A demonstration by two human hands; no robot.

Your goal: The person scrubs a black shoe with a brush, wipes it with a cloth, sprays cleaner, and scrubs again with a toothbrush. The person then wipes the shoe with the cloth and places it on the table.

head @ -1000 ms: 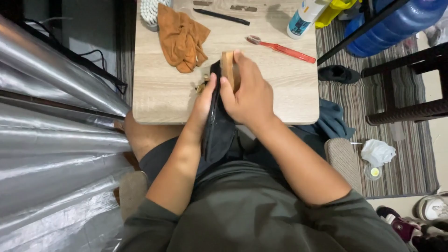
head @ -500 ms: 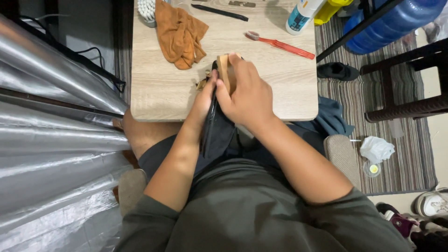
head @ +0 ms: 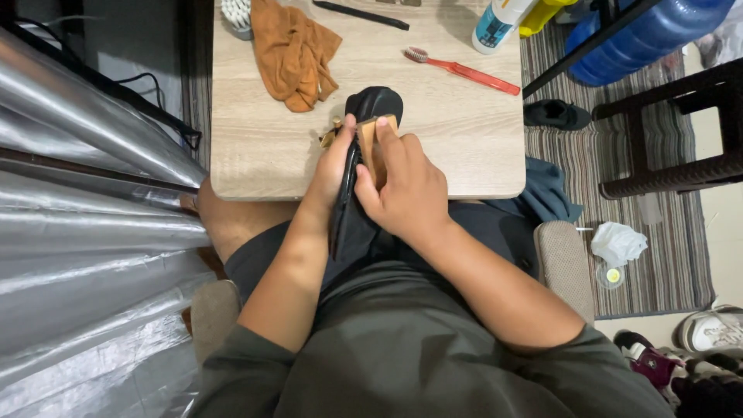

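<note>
Your left hand (head: 334, 166) grips black shoe (head: 370, 108) at bench (head: 255, 155) edge, toe on top; right hand (head: 406, 186) presses wooden brush (head: 370, 143) on it. Orange cloth (head: 292, 50), red toothbrush (head: 463, 70) nearby.

We cannot see most of the black leather shoe (head: 373, 103): our right hand (head: 406, 190) covers its middle, and our left hand (head: 333, 166) hides its near side. The wooden-backed brush (head: 370, 143) shows only as a strip between our fingers. At the top edge, the white bristle brush (head: 236, 15), the white plastic bottle (head: 499, 23) and the blue water jug (head: 642, 35) are cut off.
</note>
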